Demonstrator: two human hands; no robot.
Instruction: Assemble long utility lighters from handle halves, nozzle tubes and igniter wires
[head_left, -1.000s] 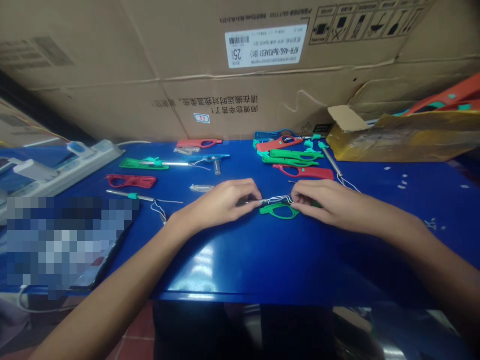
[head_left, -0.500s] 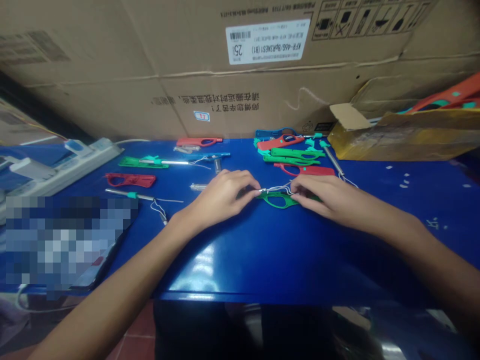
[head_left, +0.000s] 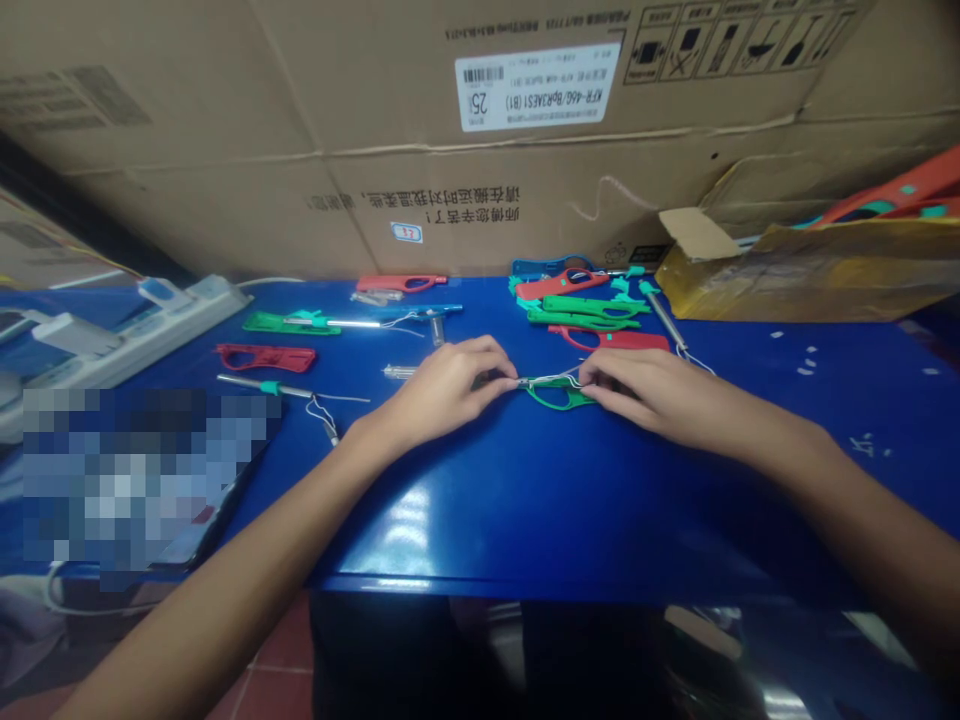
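Observation:
A green plastic handle shell (head_left: 559, 397) lies on the blue table (head_left: 525, 500) between my two hands. My left hand (head_left: 448, 383) is closed in a pinch on the left end of a thin metal rod with white wire (head_left: 550, 380) that lies over the shell. My right hand (head_left: 637, 390) is closed too, its fingertips pinching the wire and the shell's right end. Both wrists rest on the table.
A pile of red, green and blue shells (head_left: 585, 305) lies behind my hands. More shells (head_left: 264, 357) and metal rods (head_left: 264, 385) lie to the left, beside a white power strip (head_left: 135, 330). Cardboard boxes (head_left: 450, 150) wall the back; a yellow-lined box (head_left: 810, 270) stands right.
Both hands and the green shell have shifted a little farther from me, toward the pile. The grip of each hand is unchanged.

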